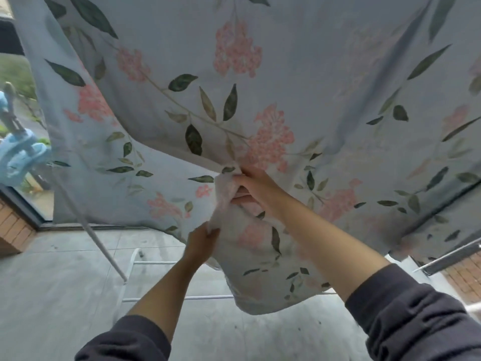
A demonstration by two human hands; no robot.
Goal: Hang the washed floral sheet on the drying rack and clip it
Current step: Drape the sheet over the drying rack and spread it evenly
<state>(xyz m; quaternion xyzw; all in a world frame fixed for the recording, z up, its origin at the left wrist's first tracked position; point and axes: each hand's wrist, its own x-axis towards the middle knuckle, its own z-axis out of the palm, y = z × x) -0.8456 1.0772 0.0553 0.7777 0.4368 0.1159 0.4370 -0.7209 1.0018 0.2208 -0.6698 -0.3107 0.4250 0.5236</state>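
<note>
A: Item count?
B: 1 floral sheet (pixel 260 74). 2 hands: left hand (pixel 201 239), right hand (pixel 250 185). 2 dark sleeves: left sleeve (pixel 125 340), right sleeve (pixel 416 316).
A: Clips?
B: 1 pale blue clip (pixel 20 155) for certain. Second blue piece (pixel 4 100) above it, can't tell if it's a clip.
A: Drying rack (pixel 86 220)?
B: 1 slanted white pole (pixel 109 254), 2 white cross rails: upper rail (pixel 153 263), lower rail (pixel 208 297). 1 grey bar (pixel 447 254). Also 2 brick wall sections: left section (pixel 13 227), right section (pixel 463 277).
</note>
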